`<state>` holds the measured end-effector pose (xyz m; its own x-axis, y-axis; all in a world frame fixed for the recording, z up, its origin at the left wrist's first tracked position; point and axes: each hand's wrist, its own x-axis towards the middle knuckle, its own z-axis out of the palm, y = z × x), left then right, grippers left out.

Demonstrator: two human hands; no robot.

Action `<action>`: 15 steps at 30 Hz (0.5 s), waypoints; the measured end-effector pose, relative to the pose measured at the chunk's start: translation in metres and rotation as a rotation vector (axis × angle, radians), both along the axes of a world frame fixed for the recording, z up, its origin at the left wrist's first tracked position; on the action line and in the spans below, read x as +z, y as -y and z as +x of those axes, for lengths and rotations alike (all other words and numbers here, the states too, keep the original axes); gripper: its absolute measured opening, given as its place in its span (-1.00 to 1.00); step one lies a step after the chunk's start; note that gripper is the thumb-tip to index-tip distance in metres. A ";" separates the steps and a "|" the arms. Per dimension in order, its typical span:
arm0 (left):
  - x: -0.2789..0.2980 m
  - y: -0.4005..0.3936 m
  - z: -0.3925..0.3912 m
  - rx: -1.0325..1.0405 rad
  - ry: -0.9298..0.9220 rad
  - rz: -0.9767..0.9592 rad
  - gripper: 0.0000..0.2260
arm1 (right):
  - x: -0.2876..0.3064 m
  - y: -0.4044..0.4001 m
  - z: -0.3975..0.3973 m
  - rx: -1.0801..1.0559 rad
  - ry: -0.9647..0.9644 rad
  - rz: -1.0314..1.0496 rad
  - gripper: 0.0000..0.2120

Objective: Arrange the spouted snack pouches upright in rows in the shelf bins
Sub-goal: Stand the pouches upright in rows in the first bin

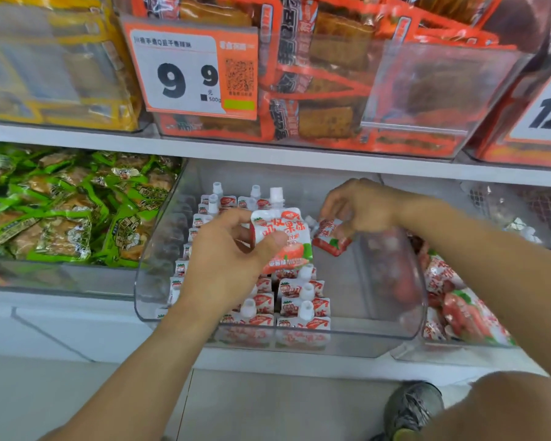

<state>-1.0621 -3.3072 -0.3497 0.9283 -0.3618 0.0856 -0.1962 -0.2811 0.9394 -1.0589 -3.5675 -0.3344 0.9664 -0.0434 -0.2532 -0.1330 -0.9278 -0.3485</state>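
Over the clear middle bin [395,329] on the lower shelf, my left hand [233,265] grips one spouted pouch [287,237] upright, thumb across its printed front and fingers curled behind it, the white spout pointing up. It hangs above the rows of pouches [303,300] already standing in the left part of that bin, spouts up, running from the front wall back toward the rear. My right hand [360,208] is just beside it on the right, pinching a second pouch [330,238] that is tilted, its spout toward the left and its lower corner dipping into the bare right part of the bin. The two pouches I hold sit close together; I cannot tell whether they touch. In the next bin to the right, a loose pile of the same pouches [458,310] lies flat and jumbled. To the left, another bin holds green snack packets [61,211]. On the shelf above, orange packets [325,90] fill a clear bin carrying a price tag [188,74] that reads 9.9. Down by the floor, part of my shoe [411,409] shows.
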 end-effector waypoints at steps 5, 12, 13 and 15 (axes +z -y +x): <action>-0.003 -0.001 0.004 -0.008 -0.029 0.008 -0.81 | -0.024 0.015 0.043 0.012 -0.239 -0.339 -0.25; -0.007 -0.004 0.012 0.018 -0.066 -0.035 -0.80 | -0.046 0.009 0.045 0.014 -0.291 -0.421 -0.07; -0.008 -0.005 0.012 0.023 -0.065 -0.030 -0.81 | -0.045 0.007 0.043 0.005 -0.295 -0.426 -0.08; -0.010 -0.007 0.013 0.034 -0.044 -0.012 -0.85 | -0.043 0.004 0.040 -0.016 -0.310 -0.430 -0.13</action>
